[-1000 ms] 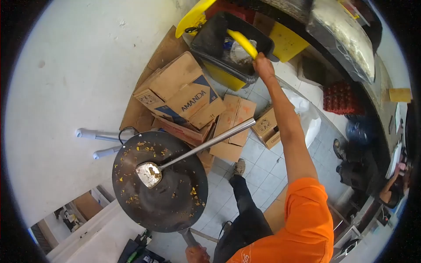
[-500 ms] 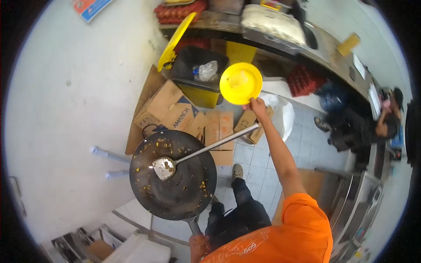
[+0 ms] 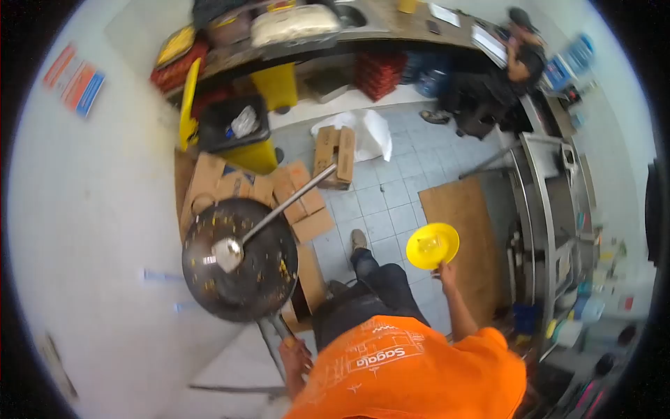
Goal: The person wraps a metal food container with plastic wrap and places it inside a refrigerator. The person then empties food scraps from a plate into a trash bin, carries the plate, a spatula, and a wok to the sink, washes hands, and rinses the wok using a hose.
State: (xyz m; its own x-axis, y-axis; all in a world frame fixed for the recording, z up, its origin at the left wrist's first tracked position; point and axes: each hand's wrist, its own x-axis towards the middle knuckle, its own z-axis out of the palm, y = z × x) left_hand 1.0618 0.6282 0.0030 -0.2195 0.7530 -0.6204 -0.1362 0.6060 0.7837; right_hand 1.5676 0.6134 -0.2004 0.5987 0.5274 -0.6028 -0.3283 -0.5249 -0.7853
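My left hand is closed around the handle of a dark wok. Food scraps cling to the wok's inside. A long metal wok spatula rests in it, blade in the bowl and handle sticking out past the rim. My right hand grips the edge of a yellow plate, held out to my right over the floor. Something small and pale lies on the plate, too blurred to name.
A yellow bin with a black liner stands open ahead, beside cardboard boxes. A white sack lies on the tiled floor. A seated person is by the counter. Metal shelving stands at right.
My right hand has swung the yellow plate away from near the bin, to the right and back towards me. The view has turned right; the wok stays in my left hand.
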